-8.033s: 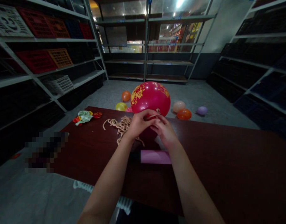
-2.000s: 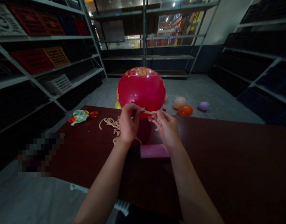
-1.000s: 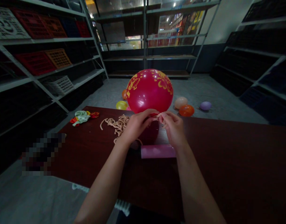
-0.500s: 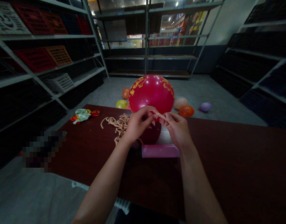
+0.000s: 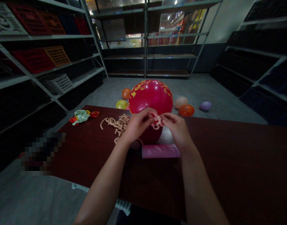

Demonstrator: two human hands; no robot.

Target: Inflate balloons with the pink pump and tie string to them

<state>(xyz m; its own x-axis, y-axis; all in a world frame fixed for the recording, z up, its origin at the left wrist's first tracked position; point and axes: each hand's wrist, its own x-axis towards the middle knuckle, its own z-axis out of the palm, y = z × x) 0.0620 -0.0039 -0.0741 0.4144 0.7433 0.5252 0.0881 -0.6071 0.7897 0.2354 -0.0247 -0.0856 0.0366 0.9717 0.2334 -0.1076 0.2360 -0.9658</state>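
Observation:
A big inflated red balloon [image 5: 150, 97] with gold print stands at the table's far edge, straight in front of me. My left hand [image 5: 143, 122] is closed in a pinch at the balloon's near side, where its neck seems to be; the fingers cover that spot. Between both hands a short beige cord [image 5: 158, 122] curls in a loop. My right hand [image 5: 175, 125] pinches this cord between thumb and fingers. Beside my left wrist lies a tangled pile of beige cord [image 5: 121, 125]. Below the hands a pink cylinder [image 5: 161, 151] rests on its side.
On the dark table [image 5: 228, 156], deflated balloons [image 5: 82, 115] lie at the far left, and a pixelated object [image 5: 43, 153] sits at the left edge. Several small balloons, one orange [image 5: 187, 110], rest on the floor beyond. Shelving racks [image 5: 145, 57] with crates surround the area.
The cord, stretched between my hands before, now curls into a loop. My right hand has shifted slightly left, closer to my left hand. The balloon sits a little lower in view.

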